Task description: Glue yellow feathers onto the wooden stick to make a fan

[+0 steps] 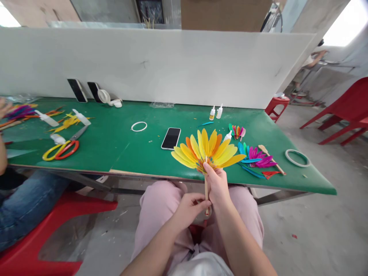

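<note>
A fan of yellow and orange feathers [204, 147] is spread on a thin wooden stick [206, 188], held upright above my lap. My right hand [217, 182] grips the upper stick, with the thumb pressed at the base of the feathers. Lower down, the fingers of my left hand [193, 209] pinch the stick near its bottom end. Right of the fan, loose blue and magenta feathers [258, 157] lie on the green table [138, 153], beside a wooden stick [271, 159]. A black-screened phone [171, 138] lies just left of the fan.
Large scissors [64, 147] with yellow and red handles lie at left, near glue bottles [47, 118]. Two small bottles [215, 112] stand at the back. A white ring [297, 158] sits at the right edge. Another person's arm [2, 142] shows at far left.
</note>
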`<move>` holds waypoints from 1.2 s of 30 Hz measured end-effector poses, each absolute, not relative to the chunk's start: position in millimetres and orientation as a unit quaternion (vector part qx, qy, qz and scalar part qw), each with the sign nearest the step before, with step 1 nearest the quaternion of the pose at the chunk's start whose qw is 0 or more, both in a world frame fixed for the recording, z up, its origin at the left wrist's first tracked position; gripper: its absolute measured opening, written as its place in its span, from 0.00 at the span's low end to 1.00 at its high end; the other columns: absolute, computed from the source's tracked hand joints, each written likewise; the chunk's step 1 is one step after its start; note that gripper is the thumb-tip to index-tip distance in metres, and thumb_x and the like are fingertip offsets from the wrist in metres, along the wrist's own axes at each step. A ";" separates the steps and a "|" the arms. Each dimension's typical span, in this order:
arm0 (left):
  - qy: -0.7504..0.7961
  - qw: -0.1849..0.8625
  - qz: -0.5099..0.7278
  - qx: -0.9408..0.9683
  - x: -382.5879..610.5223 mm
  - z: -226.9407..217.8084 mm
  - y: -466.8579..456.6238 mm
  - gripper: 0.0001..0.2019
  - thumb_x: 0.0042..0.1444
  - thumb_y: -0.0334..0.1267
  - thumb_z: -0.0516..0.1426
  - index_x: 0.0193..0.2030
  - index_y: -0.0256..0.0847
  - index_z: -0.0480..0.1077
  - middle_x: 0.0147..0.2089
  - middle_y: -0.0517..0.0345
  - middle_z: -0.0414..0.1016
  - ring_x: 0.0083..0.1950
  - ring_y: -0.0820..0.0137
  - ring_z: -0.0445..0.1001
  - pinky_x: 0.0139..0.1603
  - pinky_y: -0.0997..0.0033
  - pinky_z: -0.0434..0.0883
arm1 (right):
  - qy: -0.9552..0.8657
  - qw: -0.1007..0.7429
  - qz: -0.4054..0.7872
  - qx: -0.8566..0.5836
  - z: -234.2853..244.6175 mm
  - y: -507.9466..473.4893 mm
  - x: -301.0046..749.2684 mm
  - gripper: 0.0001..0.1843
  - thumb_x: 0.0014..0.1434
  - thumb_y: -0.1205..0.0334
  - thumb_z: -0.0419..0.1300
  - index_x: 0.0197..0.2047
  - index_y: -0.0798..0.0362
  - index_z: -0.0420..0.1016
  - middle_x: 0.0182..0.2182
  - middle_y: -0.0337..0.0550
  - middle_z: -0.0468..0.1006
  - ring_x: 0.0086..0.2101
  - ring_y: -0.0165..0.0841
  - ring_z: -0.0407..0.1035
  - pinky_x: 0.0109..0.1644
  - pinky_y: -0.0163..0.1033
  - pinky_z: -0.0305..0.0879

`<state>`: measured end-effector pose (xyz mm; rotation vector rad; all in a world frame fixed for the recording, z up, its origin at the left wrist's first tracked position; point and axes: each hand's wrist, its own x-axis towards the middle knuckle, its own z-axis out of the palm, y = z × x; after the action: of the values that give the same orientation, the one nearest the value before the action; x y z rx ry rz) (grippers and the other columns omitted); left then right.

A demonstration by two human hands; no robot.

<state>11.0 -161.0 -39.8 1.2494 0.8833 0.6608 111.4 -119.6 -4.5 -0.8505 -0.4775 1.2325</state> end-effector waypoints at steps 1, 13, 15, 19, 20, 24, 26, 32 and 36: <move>0.394 0.675 0.302 0.546 11.4 -41.2 -160.4 0.12 0.49 0.44 0.58 0.29 0.35 0.74 0.27 0.55 0.74 0.30 0.70 0.69 0.33 0.73 0.65 | -0.215 0.706 0.552 -0.388 -4.9 -119.4 111.8 0.11 0.44 0.61 0.66 0.33 0.57 0.77 0.33 0.44 0.79 0.36 0.34 0.73 0.45 0.43 0.69; 0.475 0.618 0.378 0.499 11.6 -43.7 -151.7 0.08 0.45 0.42 0.59 0.28 0.38 0.71 0.23 0.59 0.72 0.24 0.72 0.68 0.29 0.73 0.66 | -0.346 0.605 0.605 -0.384 -27.3 -118.9 128.1 0.24 0.44 0.52 0.65 0.44 0.51 0.71 0.39 0.43 0.77 0.41 0.34 0.71 0.48 0.42 0.66; 0.508 0.571 0.391 0.512 10.7 -43.0 -150.5 0.09 0.46 0.42 0.59 0.29 0.38 0.71 0.23 0.60 0.71 0.25 0.71 0.68 0.29 0.73 0.66 | -0.312 0.624 0.582 -0.418 -35.1 -119.5 127.9 0.22 0.43 0.54 0.66 0.42 0.52 0.72 0.35 0.42 0.78 0.37 0.32 0.72 0.46 0.40 0.66; 0.572 0.455 0.399 0.554 9.2 -46.0 -151.6 0.10 0.48 0.45 0.58 0.27 0.40 0.69 0.26 0.58 0.72 0.28 0.70 0.69 0.32 0.72 0.66 | -0.244 0.654 0.539 -0.471 -50.3 -121.8 128.3 0.14 0.39 0.56 0.68 0.29 0.55 0.75 0.26 0.39 0.78 0.28 0.28 0.71 0.39 0.37 0.68; 0.575 0.435 0.399 0.567 9.1 -47.3 -152.2 0.11 0.48 0.46 0.58 0.26 0.40 0.69 0.27 0.58 0.72 0.29 0.70 0.69 0.33 0.72 0.66 | -0.240 0.655 0.537 -0.474 -52.6 -122.5 128.8 0.13 0.38 0.57 0.68 0.27 0.55 0.75 0.25 0.38 0.77 0.27 0.28 0.70 0.38 0.37 0.68; 0.587 0.370 0.417 0.587 10.5 -53.5 -153.4 0.12 0.48 0.46 0.58 0.23 0.39 0.66 0.25 0.59 0.69 0.29 0.71 0.67 0.33 0.73 0.65 | -0.240 0.652 0.543 -0.472 -53.7 -125.6 128.4 0.12 0.37 0.59 0.69 0.26 0.54 0.76 0.24 0.39 0.78 0.27 0.30 0.71 0.39 0.38 0.68; 0.593 0.357 0.427 0.582 12.0 -55.8 -153.1 0.13 0.48 0.44 0.58 0.21 0.39 0.64 0.24 0.60 0.68 0.28 0.72 0.67 0.32 0.73 0.64 | -0.246 0.645 0.556 -0.464 -51.0 -126.7 125.6 0.14 0.38 0.58 0.68 0.30 0.54 0.78 0.28 0.42 0.79 0.31 0.32 0.73 0.42 0.41 0.68; 0.579 0.461 0.425 0.521 14.8 -55.8 -153.1 0.13 0.46 0.44 0.59 0.21 0.39 0.61 0.21 0.63 0.66 0.25 0.73 0.66 0.28 0.75 0.63 | -0.241 0.642 0.554 -0.472 -46.4 -128.1 117.1 0.13 0.39 0.58 0.67 0.31 0.54 0.77 0.28 0.42 0.80 0.31 0.34 0.74 0.42 0.41 0.69; 0.564 0.517 0.425 0.484 16.7 -52.6 -154.6 0.14 0.45 0.44 0.59 0.21 0.39 0.59 0.17 0.66 0.63 0.20 0.75 0.62 0.23 0.77 0.60 | -0.232 0.649 0.525 -0.499 -49.3 -128.7 120.6 0.10 0.39 0.59 0.68 0.22 0.55 0.73 0.19 0.38 0.76 0.24 0.30 0.71 0.32 0.35 0.68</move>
<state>16.7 -154.6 -52.6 1.1618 1.3550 1.0200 120.6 -128.7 -49.3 -1.1351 -0.5271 1.1926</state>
